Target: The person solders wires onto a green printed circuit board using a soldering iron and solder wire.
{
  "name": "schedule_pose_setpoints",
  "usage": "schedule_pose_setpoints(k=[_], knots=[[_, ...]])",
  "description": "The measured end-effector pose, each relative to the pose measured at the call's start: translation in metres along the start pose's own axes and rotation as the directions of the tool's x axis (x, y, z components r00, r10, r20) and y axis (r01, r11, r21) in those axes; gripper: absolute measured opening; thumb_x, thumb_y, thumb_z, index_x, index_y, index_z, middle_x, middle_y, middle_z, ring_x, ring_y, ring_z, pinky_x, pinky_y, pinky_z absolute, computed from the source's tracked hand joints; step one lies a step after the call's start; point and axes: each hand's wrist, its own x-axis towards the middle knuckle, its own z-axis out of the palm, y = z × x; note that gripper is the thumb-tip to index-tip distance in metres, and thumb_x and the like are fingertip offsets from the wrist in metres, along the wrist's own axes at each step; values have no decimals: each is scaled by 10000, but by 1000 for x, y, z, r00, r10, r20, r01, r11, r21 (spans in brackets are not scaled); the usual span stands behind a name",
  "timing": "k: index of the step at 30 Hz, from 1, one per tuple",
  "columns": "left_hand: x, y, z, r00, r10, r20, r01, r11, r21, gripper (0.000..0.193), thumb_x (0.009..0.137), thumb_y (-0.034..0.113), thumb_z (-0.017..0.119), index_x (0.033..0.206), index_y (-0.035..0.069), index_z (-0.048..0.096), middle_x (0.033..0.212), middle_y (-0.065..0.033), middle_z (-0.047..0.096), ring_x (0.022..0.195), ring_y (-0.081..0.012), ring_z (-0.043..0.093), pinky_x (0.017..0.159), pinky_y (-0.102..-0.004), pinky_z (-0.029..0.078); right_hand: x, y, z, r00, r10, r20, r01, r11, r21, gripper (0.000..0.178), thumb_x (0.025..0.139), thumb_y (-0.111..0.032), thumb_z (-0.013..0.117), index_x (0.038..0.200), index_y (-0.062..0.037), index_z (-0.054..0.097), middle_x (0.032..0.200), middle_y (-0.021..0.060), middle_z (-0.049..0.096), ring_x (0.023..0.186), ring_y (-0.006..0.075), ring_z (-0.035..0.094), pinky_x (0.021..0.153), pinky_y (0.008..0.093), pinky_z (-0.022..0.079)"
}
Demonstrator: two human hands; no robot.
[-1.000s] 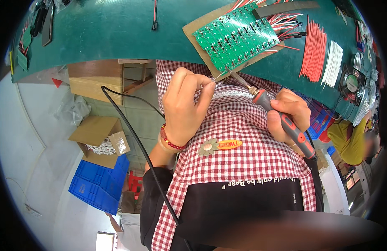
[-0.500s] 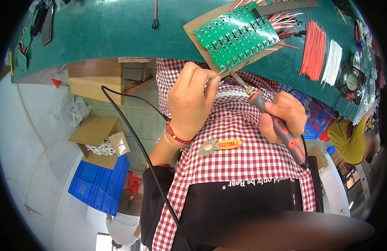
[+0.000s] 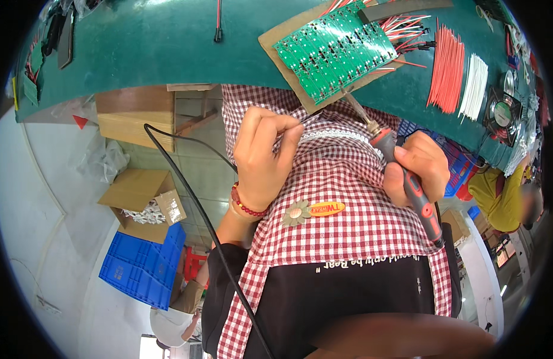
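My right hand [image 3: 421,167] grips a soldering iron [image 3: 415,194] by its grey-and-red handle. The iron's metal tip points up and left, close to the lower edge of a green circuit board panel [image 3: 336,51]; whether it touches cannot be told. My left hand [image 3: 266,149] is closed in a pinch, fingertips around a thin wire [image 3: 311,117] that juts out toward the panel's near corner. Small black parts dot the panel, which lies on a brown board [image 3: 275,52] overhanging the table's near edge. A dark flat bar [image 3: 405,8] lies across the panel's far right corner.
Red wires [image 3: 446,69] and white wires [image 3: 474,87] lie in bundles on the green table [image 3: 139,48], beside a small fan [image 3: 503,112]. A black cable [image 3: 190,185] loops at my left. An open carton [image 3: 136,179] and blue crate [image 3: 142,269] stand left; another person [image 3: 495,194] is at right.
Both hands have drawn back from the panel's near corner, the left one down and leftward, the right one with the iron down and rightward. The panel has shifted slightly left.
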Motion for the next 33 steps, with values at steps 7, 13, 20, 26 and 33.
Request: schedule_pose_setpoints(k=[7,13,20,26,33], knots=[[18,5,9,993,114,-18,-112,988,110,153,729,-8,761,780,14,618,735,-58,558,588,-146,543,524,-271,443,1,6,3,1000,21,9,-21,999,24,222,660,24,695,861,33,601,508,53,497,399,174,444,417,298,331],[23,7,15,989,144,-33,-139,981,136,162,711,-1,768,770,23,618,721,-63,558,593,-178,560,515,-302,435,1,5,5,999,39,30,-40,999,30,228,654,27,700,860,33,600,511,57,498,396,181,443,415,302,338],[28,5,22,986,165,-9,-161,970,180,169,702,15,770,756,30,611,716,-65,550,588,-198,557,515,-316,433,1,5,7,998,42,37,-43,999,28,233,651,25,707,860,36,604,518,56,505,397,180,447,412,304,340],[31,9,23,982,191,12,-190,966,178,135,727,-2,738,793,29,624,763,-76,543,642,-218,560,562,-334,442,5,2,5,996,35,84,-35,999,7,227,665,17,707,869,34,609,518,45,502,399,170,451,413,296,333],[20,7,6,997,64,-48,-57,990,132,113,781,-34,690,871,22,651,832,-87,533,668,-183,551,582,-307,452,4,4,-6,998,32,-47,-33,999,-24,185,712,5,680,869,53,594,517,47,491,404,159,438,407,292,311]])
